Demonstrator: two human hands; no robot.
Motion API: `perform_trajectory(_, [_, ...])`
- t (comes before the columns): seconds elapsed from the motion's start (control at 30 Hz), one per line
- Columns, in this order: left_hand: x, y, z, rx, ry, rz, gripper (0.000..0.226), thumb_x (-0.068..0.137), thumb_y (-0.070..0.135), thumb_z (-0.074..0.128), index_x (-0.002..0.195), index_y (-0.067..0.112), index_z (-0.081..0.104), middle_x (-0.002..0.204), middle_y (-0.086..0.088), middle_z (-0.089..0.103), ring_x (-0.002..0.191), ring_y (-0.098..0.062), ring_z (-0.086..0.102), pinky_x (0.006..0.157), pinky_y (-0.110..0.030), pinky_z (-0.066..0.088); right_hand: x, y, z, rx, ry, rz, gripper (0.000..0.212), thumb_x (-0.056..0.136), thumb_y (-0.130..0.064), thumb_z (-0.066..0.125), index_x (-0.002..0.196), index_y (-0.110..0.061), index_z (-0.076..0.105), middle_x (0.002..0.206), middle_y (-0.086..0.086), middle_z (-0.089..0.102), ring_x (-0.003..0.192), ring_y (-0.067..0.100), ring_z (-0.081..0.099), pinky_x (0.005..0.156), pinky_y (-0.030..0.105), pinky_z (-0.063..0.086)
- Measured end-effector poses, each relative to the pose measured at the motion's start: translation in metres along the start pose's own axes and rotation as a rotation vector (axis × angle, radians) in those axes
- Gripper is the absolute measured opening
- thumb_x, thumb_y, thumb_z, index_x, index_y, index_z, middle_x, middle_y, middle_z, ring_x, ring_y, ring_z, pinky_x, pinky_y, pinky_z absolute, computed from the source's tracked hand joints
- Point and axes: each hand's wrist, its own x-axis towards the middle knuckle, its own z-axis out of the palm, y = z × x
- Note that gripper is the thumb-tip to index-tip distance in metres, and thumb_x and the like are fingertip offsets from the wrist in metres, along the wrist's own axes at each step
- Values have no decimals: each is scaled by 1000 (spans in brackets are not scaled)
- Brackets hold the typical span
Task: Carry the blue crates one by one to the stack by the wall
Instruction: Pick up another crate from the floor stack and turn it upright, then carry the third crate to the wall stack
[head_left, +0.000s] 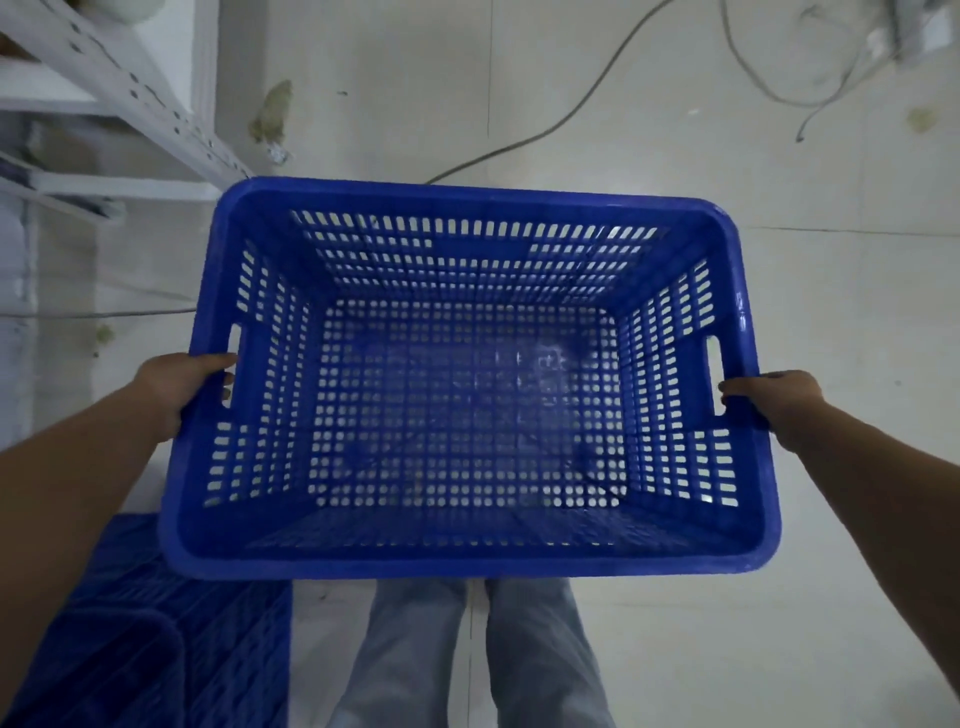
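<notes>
Floor (675, 130): pale tiled surface spreads beneath the grip, crossed by thin joint lines.
Crate (467, 395): a blue perforated crate, open top facing the camera, is held level between both hands above the floor; nothing lies inside.
Other crates (171, 639): more blue plastic, ribbed, sits on the floor below and behind the left grip.
Shelving (130, 88): a white slotted metal upright and shelves stand ahead of the left grip, well apart from the carried crate.
Legs (467, 660): pale grey trousers show directly under the crate's near rim.
Cables (571, 114): grey leads trail across the floor beyond the crate's far rim.
Left hand (182, 384): clamped on the left rim beside the handle slot, thumb lying over the top edge.
Right hand (774, 400): gripping the right rim at the handle slot, thumb over the edge.
</notes>
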Motion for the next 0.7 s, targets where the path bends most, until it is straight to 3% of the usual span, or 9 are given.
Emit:
perform_trajectory(0.1, [-31,7,-16,14,-37,27,15,91,22,62,91,9,56,64,-7,54,53,-22,48,53,-33,46,-24,-5,-27,16,-66,-10,37,77,-21,77,98,-1,54,93,18,62,84,37,60,78,50,52])
perform_trajectory(0.17, [-53,10,-29,56,-100,29,20,94,21,57,77,11,51,54,-4,48,50,-21,39,55,-32,39,-41,-8,-48,24,-90,-21,34,79,-20,75,97,0,54,85,17,61,80,36,59,76,49,50])
perform_trajectory(0.23, [-83,16,-43,78,-146,39,32,96,20,51,67,12,42,36,2,39,38,-17,35,50,-29,35,-64,-8,-78,31,-119,-32,25,81,-18,73,86,0,56,73,14,59,68,34,57,75,49,51])
perform_trajectory(0.3, [-117,27,-56,69,-158,64,37,98,18,47,63,14,35,30,5,32,25,-10,29,38,-19,33,-87,-12,-110,18,-109,-59,23,82,-16,71,73,-3,55,68,13,57,59,32,54,66,43,52])
perform_trajectory(0.43, [-191,59,-82,25,-133,172,37,99,11,43,64,14,34,40,1,27,21,-4,24,29,-10,23,-135,-31,-167,13,-10,-197,26,84,-14,68,66,-3,53,63,13,56,52,28,50,50,31,44])
perform_trajectory(0.57, [-270,85,-113,-25,-119,269,37,101,16,42,65,14,33,60,-1,19,21,-4,23,29,-13,24,-183,-55,-221,-24,101,-336,25,83,-16,67,68,1,57,59,11,57,53,25,50,60,32,43])
perform_trajectory(0.63, [-310,91,-127,-72,-112,328,38,102,19,41,66,13,32,60,-2,20,20,-3,24,29,-12,23,-209,-63,-247,-33,131,-396,23,83,-17,67,77,4,61,59,9,58,53,24,51,65,33,43])
perform_trajectory(0.7, [-345,97,-143,-112,-120,387,39,103,20,38,65,12,31,49,-4,25,19,-2,24,28,-9,22,-235,-72,-273,-51,158,-458,23,82,-18,67,81,5,62,58,8,57,53,22,52,58,29,41])
